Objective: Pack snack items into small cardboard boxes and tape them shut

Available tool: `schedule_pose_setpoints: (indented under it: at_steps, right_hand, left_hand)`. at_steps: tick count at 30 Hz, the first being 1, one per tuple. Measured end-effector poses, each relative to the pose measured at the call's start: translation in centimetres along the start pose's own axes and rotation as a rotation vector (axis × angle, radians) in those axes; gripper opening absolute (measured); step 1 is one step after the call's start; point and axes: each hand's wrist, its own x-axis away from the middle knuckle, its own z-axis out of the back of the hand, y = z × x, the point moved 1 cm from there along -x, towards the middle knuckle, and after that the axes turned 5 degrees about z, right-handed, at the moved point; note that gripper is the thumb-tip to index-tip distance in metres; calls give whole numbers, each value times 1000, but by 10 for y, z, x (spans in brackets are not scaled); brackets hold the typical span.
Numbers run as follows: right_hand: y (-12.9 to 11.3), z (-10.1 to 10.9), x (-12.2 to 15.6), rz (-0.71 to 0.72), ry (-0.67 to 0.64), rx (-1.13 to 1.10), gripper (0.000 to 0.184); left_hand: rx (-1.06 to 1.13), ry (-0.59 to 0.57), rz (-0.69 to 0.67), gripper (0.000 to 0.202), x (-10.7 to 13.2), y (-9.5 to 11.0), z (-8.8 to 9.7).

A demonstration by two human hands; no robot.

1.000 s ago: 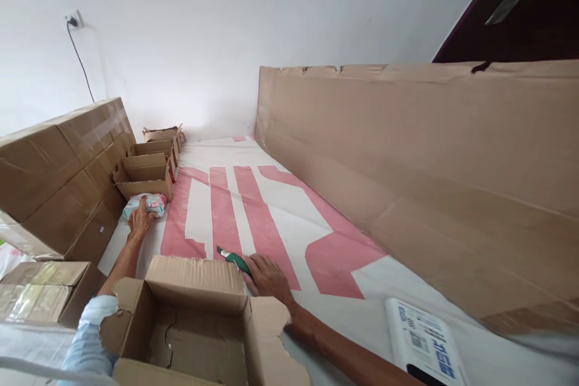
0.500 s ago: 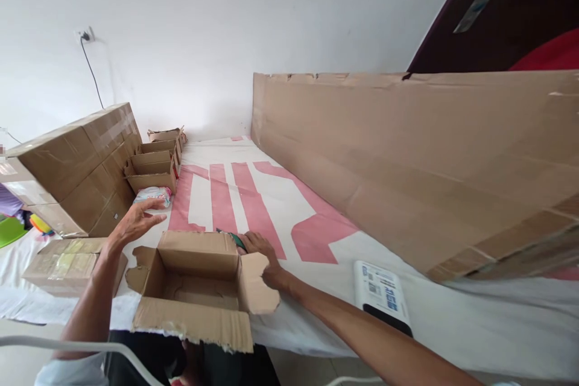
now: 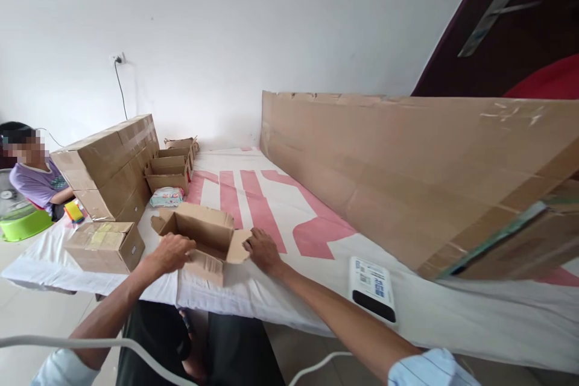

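Note:
An open-topped cardboard box (image 3: 203, 226) sits near the front edge of the cloth-covered table, its flaps folded outward. My left hand (image 3: 172, 252) is closed over the box's near-left rim, fingers curled at the near flap. On the other side, my right hand (image 3: 263, 250) has its fingers bent at the end of the right flap, pinching its edge. The inside of the box looks bare where it shows. Just beyond the box lies a soft packet (image 3: 167, 196) with a coloured print, touched by neither hand.
Left of the box stand a taped carton (image 3: 105, 246) and a stack of larger cartons (image 3: 108, 163). Several open boxes (image 3: 167, 175) line up behind. A long cardboard panel (image 3: 384, 175) borders the right. A white device (image 3: 371, 286) lies rightward. A person (image 3: 38, 178) sits far left.
My left hand has come down from above the packet to the box's near rim. My right hand has shifted onto the right flap. The green item beside it no longer shows there.

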Motion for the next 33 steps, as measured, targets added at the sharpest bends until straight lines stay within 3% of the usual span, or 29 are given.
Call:
schedule_pose_setpoints:
  at_steps: [8, 13, 19, 23, 29, 33]
  right_hand:
    - [1, -3, -2, 29, 3, -33, 25]
    - [2, -4, -2, 24, 36, -16, 24]
    - [4, -5, 1, 34, 43, -19, 24]
    - [6, -6, 4, 27, 47, -14, 26]
    - [10, -8, 7, 37, 60, -10, 23]
    - [11, -9, 10, 41, 60, 2, 20]
  left_hand:
    - [-92, 123, 303, 25, -61, -87, 23]
    - [-106, 169, 403, 28, -86, -120, 23]
    - [-86, 187, 428, 30, -108, -122, 13]
    - [-68, 195, 433, 33, -110, -119, 10]
    - [-35, 231, 417, 47, -92, -115, 18]
    - [-6, 307, 390, 53, -67, -97, 21]
